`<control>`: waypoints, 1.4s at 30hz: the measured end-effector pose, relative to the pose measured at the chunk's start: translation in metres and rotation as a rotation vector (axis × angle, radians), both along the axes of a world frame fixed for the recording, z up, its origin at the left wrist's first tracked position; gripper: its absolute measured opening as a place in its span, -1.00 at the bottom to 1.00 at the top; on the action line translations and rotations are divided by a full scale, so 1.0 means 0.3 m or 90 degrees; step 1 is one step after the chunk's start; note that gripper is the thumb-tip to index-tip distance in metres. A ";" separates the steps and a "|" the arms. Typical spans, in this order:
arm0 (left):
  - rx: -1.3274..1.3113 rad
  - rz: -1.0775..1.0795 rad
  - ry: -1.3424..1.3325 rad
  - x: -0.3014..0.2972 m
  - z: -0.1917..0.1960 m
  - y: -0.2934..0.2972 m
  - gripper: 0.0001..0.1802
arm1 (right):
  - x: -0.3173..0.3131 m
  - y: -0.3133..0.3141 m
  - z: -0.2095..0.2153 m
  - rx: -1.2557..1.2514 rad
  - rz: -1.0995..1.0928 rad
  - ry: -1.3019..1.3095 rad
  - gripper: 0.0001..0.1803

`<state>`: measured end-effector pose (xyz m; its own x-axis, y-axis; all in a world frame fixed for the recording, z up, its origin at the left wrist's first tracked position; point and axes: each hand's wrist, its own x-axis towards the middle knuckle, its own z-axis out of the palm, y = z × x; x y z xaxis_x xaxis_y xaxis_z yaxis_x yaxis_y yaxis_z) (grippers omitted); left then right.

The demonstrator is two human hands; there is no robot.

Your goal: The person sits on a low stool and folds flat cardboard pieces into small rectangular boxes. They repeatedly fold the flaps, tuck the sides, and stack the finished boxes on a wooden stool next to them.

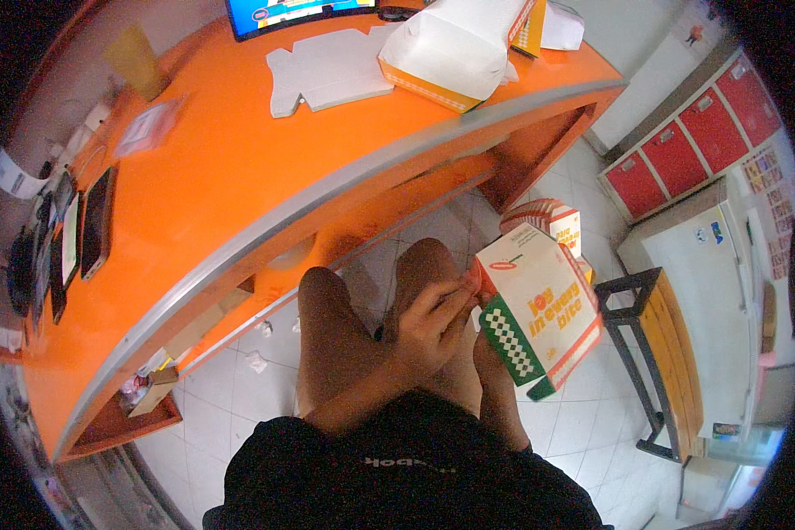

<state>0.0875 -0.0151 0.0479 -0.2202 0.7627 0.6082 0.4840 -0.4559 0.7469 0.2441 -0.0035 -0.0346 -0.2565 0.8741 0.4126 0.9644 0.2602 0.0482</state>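
Observation:
I hold a folded white food box (543,309) with orange and green print over my lap, to the right of the orange counter (221,177). My left hand (433,322) pinches its upper left edge. My right hand (490,358) sits under the box's lower left corner, mostly hidden behind it and gripping it from below. A stack of similar boxes (552,221) stands on the floor just behind the one I hold.
On the counter lie a flat unfolded carton blank (327,71), an assembled open box (455,49), a screen (291,13) at the back and several phones (79,230) at the left. A black-framed wooden bench (662,344), a white cabinet and red lockers (698,132) stand at the right.

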 end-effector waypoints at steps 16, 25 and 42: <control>-0.147 -0.106 -0.036 -0.076 0.072 -0.015 -0.86 | 0.024 0.006 0.118 -0.095 0.098 0.152 -0.61; -0.118 -0.049 0.058 -0.082 0.073 -0.017 -0.83 | 0.091 0.012 -0.013 -0.198 0.101 0.266 -0.50; -0.022 0.078 -0.003 -0.050 0.053 0.018 -0.85 | 0.076 0.014 -0.060 -0.097 0.100 0.269 -0.45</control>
<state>0.0724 -0.0097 0.0639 -0.3157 0.7504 0.5808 0.5315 -0.3672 0.7633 0.2669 0.0006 -0.0526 -0.2273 0.8971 0.3788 0.8397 0.3776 -0.3904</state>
